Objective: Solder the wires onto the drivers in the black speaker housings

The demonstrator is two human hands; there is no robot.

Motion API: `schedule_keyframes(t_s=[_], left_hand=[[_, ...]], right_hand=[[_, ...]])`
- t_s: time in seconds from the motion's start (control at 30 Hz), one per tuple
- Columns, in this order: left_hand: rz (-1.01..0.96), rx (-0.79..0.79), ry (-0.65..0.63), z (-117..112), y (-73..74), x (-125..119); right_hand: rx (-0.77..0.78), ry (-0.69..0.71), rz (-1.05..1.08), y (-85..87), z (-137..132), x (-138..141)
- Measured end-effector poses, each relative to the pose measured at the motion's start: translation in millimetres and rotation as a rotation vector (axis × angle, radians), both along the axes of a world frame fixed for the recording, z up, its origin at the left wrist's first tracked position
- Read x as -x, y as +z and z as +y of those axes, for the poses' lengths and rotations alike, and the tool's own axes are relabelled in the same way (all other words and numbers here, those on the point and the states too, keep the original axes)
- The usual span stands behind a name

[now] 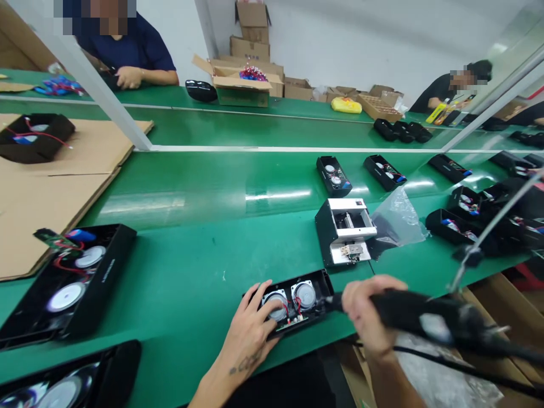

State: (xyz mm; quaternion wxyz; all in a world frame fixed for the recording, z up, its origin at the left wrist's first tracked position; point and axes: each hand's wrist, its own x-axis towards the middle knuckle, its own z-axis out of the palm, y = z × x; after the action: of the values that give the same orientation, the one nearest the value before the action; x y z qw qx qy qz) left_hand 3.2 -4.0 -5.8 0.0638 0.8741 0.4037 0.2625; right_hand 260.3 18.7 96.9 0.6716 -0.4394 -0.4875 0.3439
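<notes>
One green workbench point(199, 266), cartons point(250, 50), white wall point(348, 42), left hand point(250, 330) holding speaker case point(300, 306), right hand point(369, 311) gripping tool point(408, 311).

The counter point(199, 266) before you is green; your speaker case point(312, 322) is black – pale grey cones point(304, 296), red wires point(298, 304) – and your tool point(402, 309) black with a whitish label point(436, 327). Ahead of you, the machine point(360, 232) is white and black; to your left, the cardboard point(42, 204) is tan

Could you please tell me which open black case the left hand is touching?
The lower-centre black case, with the handheld tool at its right end: the left hand grips its left end. The other open cases lie apart from that hand.
</notes>
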Motion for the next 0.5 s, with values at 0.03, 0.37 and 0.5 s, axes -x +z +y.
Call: schedule_keyframes(t_s=[0.03,0.37,0.5], left_hand=[[-0.003,-0.003,-0.002,1.0,-0.7,0.3],[-0.011,-0.015,-0.002,2.2,-1.8,1.0],[0.018,-0.028,-0.003,2.7,-0.9,1.5]], right_hand=[[-0.076,-0.135,0.072,9.1,14.7,-9.8],[-0.014,-0.393,-0.212,9.9,102.2,-53.7],[0.168,-0.206,-0.235,-1.6,89.4,-54.2]])
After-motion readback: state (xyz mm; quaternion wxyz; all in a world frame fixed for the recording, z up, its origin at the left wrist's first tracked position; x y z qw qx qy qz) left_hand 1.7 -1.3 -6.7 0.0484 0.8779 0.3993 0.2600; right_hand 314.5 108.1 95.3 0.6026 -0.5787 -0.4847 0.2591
